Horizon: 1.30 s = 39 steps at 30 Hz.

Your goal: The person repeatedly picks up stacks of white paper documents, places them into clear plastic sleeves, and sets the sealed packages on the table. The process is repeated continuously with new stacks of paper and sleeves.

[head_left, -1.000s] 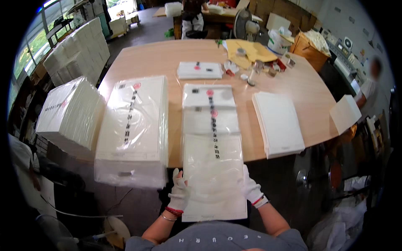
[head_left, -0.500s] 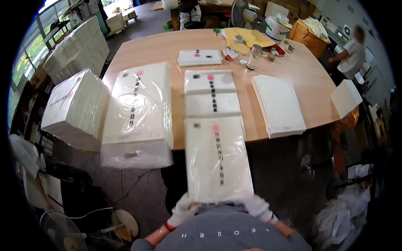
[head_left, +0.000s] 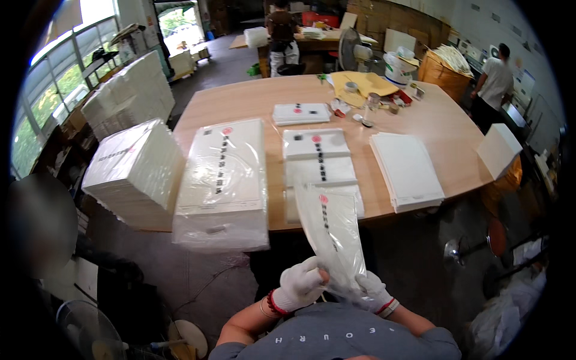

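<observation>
In front of my body I hold a clear plastic bag point(head_left: 331, 231) with a printed white sheet in it, bowed lengthwise. My left hand point(head_left: 298, 284), in a white glove, is closed on its near left edge. My right hand point(head_left: 372, 290), also gloved, grips the near right corner. Beyond it on the table lie overlapping printed plastic bags point(head_left: 315, 157). To their left is a stack of large bagged sheets point(head_left: 225, 162), hanging over the table edge. A stack of plain white sheets point(head_left: 408, 171) lies to the right.
A tall block of wrapped sheets point(head_left: 129, 171) stands at the left. On the wooden table point(head_left: 240, 99) are a folded bag stack point(head_left: 302, 113), a glass jar point(head_left: 370, 109), tape and yellow paper point(head_left: 366, 81). A fan point(head_left: 81, 327) is at lower left. Two people stand farther back.
The bag has lifted off the front of the overlapping bags and bends between my hands. Both hands have come closer together. The head view has tilted up and shifted left.
</observation>
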### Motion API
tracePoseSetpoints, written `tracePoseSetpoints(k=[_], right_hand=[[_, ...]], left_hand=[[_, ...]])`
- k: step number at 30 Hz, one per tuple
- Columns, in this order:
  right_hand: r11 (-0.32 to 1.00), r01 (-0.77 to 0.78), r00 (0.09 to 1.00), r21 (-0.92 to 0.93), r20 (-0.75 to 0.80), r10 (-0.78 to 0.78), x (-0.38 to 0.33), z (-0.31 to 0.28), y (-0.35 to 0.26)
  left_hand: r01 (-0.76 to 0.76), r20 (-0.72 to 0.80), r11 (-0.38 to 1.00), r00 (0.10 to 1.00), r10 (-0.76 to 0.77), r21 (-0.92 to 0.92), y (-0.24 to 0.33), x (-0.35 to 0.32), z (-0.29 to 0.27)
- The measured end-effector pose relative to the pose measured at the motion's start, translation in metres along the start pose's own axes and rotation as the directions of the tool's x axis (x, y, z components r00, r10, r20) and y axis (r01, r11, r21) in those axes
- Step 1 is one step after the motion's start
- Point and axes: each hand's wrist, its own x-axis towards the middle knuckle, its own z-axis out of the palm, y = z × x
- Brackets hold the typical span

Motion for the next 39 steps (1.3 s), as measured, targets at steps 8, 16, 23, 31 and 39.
tracePoseSetpoints(k=[8, 16, 23, 31, 39], right_hand=[[0.852, -0.25, 0.866, 0.46, 0.499, -0.016, 0.146, 0.132, -0.083], [0.922, 0.261, 0.925, -0.285, 0.347, -0.155, 0.177, 0.209, -0.047], [0.946, -0.019, 0.98, -0.324, 0.182, 0.082, 0.141, 0.09, -0.017], [0.972, -0.118, 0.974, -0.201, -0.213, 0.074, 0.087, -0.005, -0.011], [0.968, -0.129, 0.983, -0.217, -0.157, 0.096, 0.084, -0.02, -0.021]], left_hand=[[-0.135, -0.737, 0.829, 0.398, 0.546, 0.542, -0.037, 0.001, -0.112], [-0.01, -0.961, 0.977, 0.182, -0.207, -0.212, -0.189, -0.076, -0.237], [0.737, -0.517, 0.675, 0.567, -0.642, -0.029, -0.251, -0.116, -0.063], [0.12, -0.257, 0.894, 0.966, -0.006, 0.431, -0.226, 0.123, 0.048], [0.203, -0.061, 0.791, 0.977, -0.206, 0.577, -0.308, 0.201, 0.036]])
